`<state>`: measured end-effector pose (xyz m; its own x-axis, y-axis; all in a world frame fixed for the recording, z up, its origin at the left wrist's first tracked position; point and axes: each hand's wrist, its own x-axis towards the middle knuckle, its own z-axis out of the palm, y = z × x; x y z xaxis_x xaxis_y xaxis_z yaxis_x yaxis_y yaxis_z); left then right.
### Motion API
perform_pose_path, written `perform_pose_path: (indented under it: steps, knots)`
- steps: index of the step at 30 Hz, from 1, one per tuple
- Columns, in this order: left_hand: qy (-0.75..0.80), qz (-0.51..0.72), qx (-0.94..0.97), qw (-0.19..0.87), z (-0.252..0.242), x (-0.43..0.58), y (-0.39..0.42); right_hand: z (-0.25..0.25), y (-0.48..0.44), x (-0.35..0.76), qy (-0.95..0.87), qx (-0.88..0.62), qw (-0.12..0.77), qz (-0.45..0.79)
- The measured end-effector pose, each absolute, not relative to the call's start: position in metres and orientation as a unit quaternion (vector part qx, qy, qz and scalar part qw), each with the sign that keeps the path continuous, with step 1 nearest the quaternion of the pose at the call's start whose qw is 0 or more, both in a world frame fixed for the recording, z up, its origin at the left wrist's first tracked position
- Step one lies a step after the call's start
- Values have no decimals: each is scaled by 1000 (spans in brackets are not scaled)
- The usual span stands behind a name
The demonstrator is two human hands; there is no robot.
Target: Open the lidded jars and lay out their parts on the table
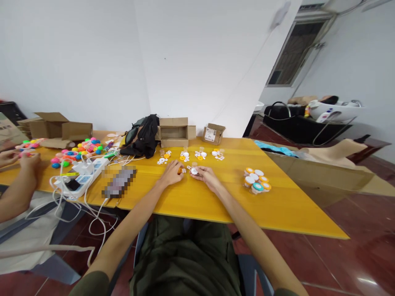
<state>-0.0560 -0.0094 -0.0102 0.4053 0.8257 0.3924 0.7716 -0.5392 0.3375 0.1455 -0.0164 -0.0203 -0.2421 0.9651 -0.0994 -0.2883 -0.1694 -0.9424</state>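
My left hand (172,174) rests on the table, its fingers curled on a small orange round lid (180,170). In my right hand (207,176) is a white round lid (194,171), pinched between thumb and fingers. Small white pieces with dark spots (184,170) lie between the two hands. Beyond them runs a row of small groups, with white and yellow discs (202,156), spotted pieces and clear cups (201,149). To the right stands a cluster of small jars (257,181) with white, orange and teal lids.
On the left are a phone (119,183), a power strip (89,176) with cables, and colourful balls (77,154). A backpack (143,135), an open carton (174,132) and a smaller box (213,134) line the wall. A co-worker's hands (27,160) work at far left.
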Motion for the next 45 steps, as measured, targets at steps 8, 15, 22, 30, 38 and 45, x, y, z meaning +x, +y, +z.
perform_pose_path:
  steps: [8, 15, 22, 30, 38, 45]
  knots:
    - [413, 296, 858, 70, 0, -48, -21, -19, -18, 146, -454, -365, 473, 661]
    - [359, 308, 876, 100, 2, -43, -24, -17, -21, 146, -465, -360, 461, 665]
    - [358, 298, 880, 96, 2, -43, -23, -14, -23, 145, -468, -352, 461, 667]
    - [353, 312, 871, 138, -2, -43, -19, -15, -22, 144, -464, -366, 467, 658]
    - [346, 339, 847, 220, -5, -42, -15, -17, -22, 142, -478, -363, 465, 651]
    - [352, 371, 824, 244, -7, -42, -10, -21, -17, 146, -475, -370, 482, 636]
